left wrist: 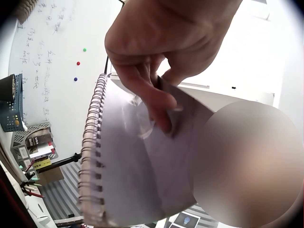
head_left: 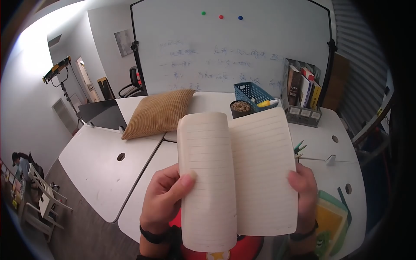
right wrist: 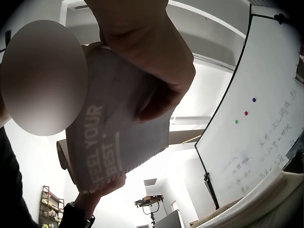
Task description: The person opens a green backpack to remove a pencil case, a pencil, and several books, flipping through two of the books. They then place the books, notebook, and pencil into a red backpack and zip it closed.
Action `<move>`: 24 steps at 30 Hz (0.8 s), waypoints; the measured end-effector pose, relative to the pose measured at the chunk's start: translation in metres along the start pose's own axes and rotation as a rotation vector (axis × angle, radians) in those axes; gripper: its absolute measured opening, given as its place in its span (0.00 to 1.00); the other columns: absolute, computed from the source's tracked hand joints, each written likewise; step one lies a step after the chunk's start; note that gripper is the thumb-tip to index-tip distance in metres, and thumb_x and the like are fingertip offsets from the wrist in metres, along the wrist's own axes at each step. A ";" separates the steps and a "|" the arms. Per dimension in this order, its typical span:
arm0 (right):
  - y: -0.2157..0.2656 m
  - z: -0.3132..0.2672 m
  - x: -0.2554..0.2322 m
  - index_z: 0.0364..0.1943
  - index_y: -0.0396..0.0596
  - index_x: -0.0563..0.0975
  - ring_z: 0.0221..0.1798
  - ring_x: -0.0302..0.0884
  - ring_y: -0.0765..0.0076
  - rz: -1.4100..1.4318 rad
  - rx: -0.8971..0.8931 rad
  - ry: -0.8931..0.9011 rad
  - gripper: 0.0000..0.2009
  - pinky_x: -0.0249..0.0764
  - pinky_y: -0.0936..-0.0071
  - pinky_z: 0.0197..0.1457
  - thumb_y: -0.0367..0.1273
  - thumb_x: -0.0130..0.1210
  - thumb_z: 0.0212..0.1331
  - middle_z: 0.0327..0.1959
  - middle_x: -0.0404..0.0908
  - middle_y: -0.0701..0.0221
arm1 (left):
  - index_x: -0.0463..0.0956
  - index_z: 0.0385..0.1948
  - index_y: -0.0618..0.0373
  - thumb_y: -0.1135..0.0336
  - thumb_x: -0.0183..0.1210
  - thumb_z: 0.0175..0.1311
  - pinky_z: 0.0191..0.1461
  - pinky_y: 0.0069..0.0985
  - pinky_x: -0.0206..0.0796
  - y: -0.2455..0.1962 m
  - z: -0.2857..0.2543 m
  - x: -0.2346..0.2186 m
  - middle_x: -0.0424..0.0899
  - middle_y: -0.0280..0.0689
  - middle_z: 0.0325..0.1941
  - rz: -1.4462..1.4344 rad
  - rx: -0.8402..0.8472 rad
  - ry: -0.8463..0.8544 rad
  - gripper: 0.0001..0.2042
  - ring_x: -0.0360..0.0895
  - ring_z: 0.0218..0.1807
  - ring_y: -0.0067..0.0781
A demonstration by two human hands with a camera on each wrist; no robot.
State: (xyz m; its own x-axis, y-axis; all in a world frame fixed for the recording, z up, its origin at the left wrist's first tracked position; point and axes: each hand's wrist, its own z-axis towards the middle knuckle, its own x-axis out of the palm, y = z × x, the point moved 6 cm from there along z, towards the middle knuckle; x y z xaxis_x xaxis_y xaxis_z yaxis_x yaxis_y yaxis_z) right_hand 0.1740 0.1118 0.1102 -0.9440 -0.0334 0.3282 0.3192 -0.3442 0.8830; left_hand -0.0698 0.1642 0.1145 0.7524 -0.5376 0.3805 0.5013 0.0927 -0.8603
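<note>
A spiral-bound notebook (head_left: 265, 173) with lined pages is held up open above the white table. At its left side, my left hand (head_left: 160, 197) grips it with the thumb over a curved, bent-over page (head_left: 206, 186). My right hand (head_left: 306, 190) holds the right edge, thumb on the front. Seen by the left wrist camera, the wire binding (left wrist: 92, 147) runs down one side, and the fingers of my left hand (left wrist: 166, 42) press on the grey back. Light lettering marks the grey cover (right wrist: 123, 128) in the right wrist view, where my right hand (right wrist: 152, 52) curls around it.
Behind the notebook are a brown corduroy cushion (head_left: 160, 113), a potted plant (head_left: 241, 109), a blue basket (head_left: 255, 92) and a grey rack (head_left: 303, 113) of books. Pens (head_left: 299, 148) stand at the right, beyond a green and yellow pouch (head_left: 331, 223). A whiteboard (head_left: 229, 43) backs the table.
</note>
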 end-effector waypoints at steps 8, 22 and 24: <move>-0.004 -0.005 -0.011 0.41 0.34 0.80 0.36 0.76 0.83 0.016 -0.028 -0.061 0.16 0.71 0.83 0.40 0.35 0.47 0.74 0.35 0.84 0.71 | 0.70 0.60 0.70 0.59 0.46 0.79 0.62 0.26 0.70 0.019 0.003 0.005 0.81 0.41 0.57 -0.189 0.030 0.122 0.21 0.79 0.56 0.27; 0.005 -0.005 -0.006 0.44 0.33 0.81 0.32 0.76 0.82 -0.180 -0.104 -0.090 0.20 0.70 0.82 0.37 0.38 0.43 0.77 0.32 0.84 0.71 | 0.73 0.57 0.70 0.62 0.49 0.78 0.56 0.22 0.72 0.002 -0.001 0.009 0.84 0.40 0.49 0.170 0.128 -0.048 0.18 0.80 0.51 0.24; -0.002 -0.005 -0.007 0.39 0.36 0.81 0.32 0.78 0.80 -0.054 -0.029 -0.093 0.18 0.72 0.81 0.38 0.38 0.46 0.76 0.31 0.83 0.71 | 0.74 0.56 0.70 0.62 0.51 0.77 0.53 0.23 0.74 0.002 -0.002 0.012 0.84 0.39 0.47 0.320 0.133 -0.079 0.18 0.81 0.48 0.24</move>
State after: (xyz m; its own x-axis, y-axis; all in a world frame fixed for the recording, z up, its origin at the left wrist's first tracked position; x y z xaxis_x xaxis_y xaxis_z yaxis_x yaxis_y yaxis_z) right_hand 0.1801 0.1082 0.1047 -0.9476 0.0726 0.3112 0.2641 -0.3706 0.8905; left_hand -0.0605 0.1561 0.1171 0.9083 -0.3979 0.1288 0.2826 0.3567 -0.8905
